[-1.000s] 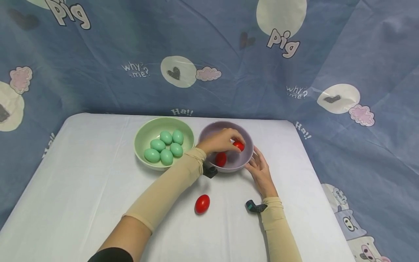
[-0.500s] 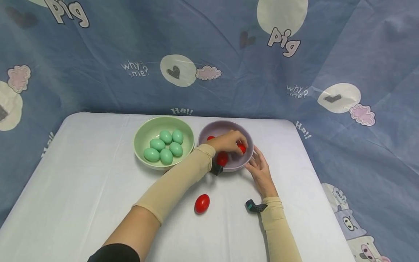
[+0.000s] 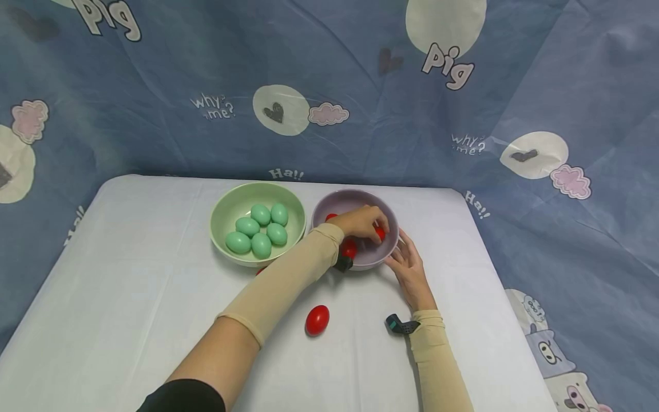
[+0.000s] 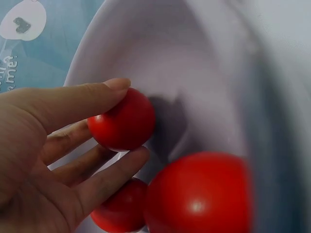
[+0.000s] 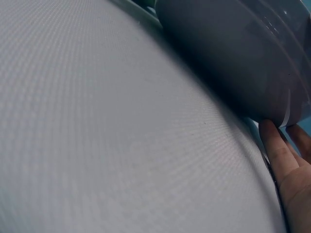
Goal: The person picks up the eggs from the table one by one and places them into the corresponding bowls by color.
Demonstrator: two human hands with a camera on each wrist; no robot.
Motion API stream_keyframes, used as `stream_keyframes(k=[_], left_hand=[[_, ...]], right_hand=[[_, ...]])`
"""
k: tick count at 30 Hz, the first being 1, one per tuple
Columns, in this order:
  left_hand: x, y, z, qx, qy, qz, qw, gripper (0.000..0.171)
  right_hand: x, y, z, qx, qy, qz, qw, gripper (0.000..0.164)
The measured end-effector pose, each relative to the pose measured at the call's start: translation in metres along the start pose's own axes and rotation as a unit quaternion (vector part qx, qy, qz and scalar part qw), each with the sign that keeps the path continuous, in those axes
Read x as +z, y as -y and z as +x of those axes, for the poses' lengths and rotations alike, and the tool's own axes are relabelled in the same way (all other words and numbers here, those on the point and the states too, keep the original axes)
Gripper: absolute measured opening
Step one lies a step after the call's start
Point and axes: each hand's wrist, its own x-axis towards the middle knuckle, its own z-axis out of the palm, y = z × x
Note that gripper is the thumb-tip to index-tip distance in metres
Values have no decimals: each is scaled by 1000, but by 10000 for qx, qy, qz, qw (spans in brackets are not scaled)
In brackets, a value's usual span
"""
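My left hand (image 3: 360,222) reaches into the purple bowl (image 3: 329,201) and pinches a smooth red egg (image 4: 127,124) between thumb and fingers, near the bowl's right wall. Two more red eggs lie in that bowl: one (image 3: 348,249) near the wrist, the other (image 3: 331,217) partly hidden behind the hand. The left wrist view shows a large red egg (image 4: 199,196) close to the camera and a smaller-looking one (image 4: 121,208) beneath the fingers. My right hand (image 3: 410,270) rests its extended fingertips (image 5: 268,130) against the outside of the purple bowl, low on its right side.
Left of the purple bowl stands a green bowl (image 3: 218,226) holding several mint-green eggs (image 3: 247,227). One red egg (image 3: 317,320) lies on the white cloth nearer me. Another red egg (image 3: 261,270) peeks out behind my left sleeve. A blue patterned curtain (image 3: 329,154) hangs behind the table.
My left hand has shifted slightly right inside the purple bowl with the red egg. Its forearm moved right too, uncovering part of a red egg by the green bowl. My right hand stays put.
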Motion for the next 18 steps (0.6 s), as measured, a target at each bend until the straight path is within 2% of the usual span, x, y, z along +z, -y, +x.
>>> stream_keyframes(k=[10, 18], left_hand=[[4, 1, 1, -127, 83, -43, 9999, 29], [-2, -2, 0, -101, 11, -76, 9999, 33]], right_hand=[[-1, -2, 2, -20, 68, 55, 10000, 82], [-2, -3, 2, 7, -16, 126, 9999, 81]])
